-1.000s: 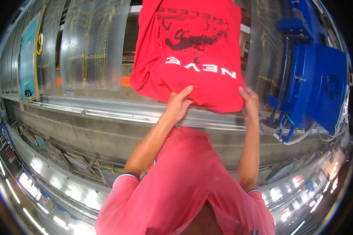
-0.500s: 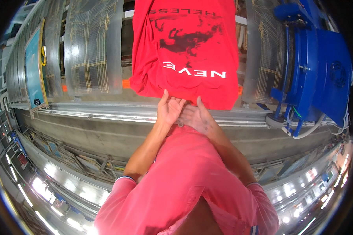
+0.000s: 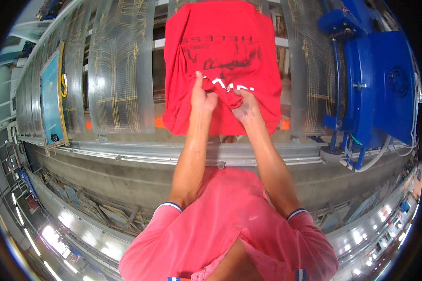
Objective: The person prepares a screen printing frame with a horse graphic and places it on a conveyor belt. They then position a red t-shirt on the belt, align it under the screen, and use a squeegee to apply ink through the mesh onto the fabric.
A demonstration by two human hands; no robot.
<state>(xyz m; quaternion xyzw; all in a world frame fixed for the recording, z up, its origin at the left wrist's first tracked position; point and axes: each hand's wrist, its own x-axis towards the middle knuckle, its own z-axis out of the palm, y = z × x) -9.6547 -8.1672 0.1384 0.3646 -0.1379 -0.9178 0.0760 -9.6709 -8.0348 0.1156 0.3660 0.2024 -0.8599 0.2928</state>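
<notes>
A red shirt with a dark print and crumpled white lettering lies spread at the top middle of the head view, its lower middle gathered into folds. My left hand is closed on the fabric, thumb pointing forward over it. Just to the right, my right hand grips the bunched cloth, its fingertips partly hidden in the folds.
Grey panels with yellow line markings flank the shirt on both sides. At the right is a blue machine with hoses. A teal framed screen stands at the left. A long metal rail runs across in front of me.
Both hands drew together at the shirt's near edge, then moved forward onto its middle. The lower part of the shirt is now bunched, crumpling the white lettering.
</notes>
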